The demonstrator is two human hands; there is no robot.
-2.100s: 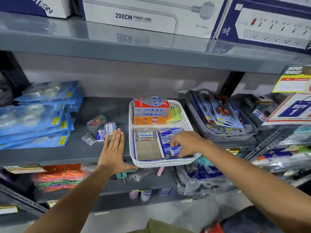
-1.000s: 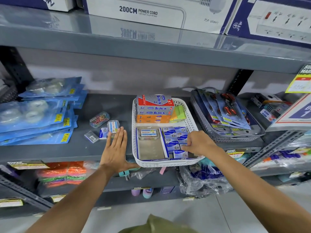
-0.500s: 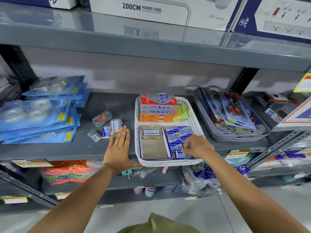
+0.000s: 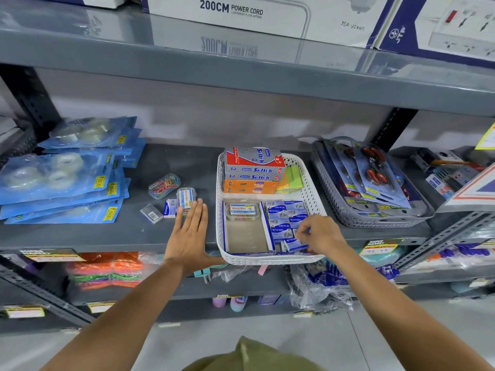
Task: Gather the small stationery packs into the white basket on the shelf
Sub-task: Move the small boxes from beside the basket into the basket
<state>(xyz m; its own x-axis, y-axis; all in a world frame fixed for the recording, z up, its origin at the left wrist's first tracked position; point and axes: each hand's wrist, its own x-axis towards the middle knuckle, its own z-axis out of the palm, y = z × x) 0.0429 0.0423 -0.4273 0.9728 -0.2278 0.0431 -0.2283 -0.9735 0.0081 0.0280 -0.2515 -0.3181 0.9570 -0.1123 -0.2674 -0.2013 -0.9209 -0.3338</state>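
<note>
Well, little has changed over the last couple of seconds. The left hand (image 4: 187, 231) still lies flat on the grey shelf (image 4: 80, 234) just left of the white basket (image 4: 267, 261). Its grip is released and the fingers are straight. The fingertips reach a small clear case (image 4: 186, 196), and the thumb is spread towards the basket's front corner. The right hand (image 4: 318, 234) has stayed in the basket's front right corner. Its grip is now closed, the fingers pinching a small blue pack (image 4: 294, 245) that sits tilted against the front wall. Behind it, more blue packs (image 4: 286, 212) lie in rows inside the basket, beside a clear labelled box (image 4: 242, 210). Stacked Softek boxes (image 4: 253, 170) and green sticky notes (image 4: 292, 178) fill the back.

Out on the shelf, nothing has moved. A case of coloured paper clips (image 4: 164, 185), a blue-and-white pack (image 4: 170, 207) and a small clear box (image 4: 151, 213) remain near the left fingertips. Tape packs (image 4: 61, 170) are piled at the far left. A grey basket of scissors (image 4: 369, 183) stands to the right.
</note>
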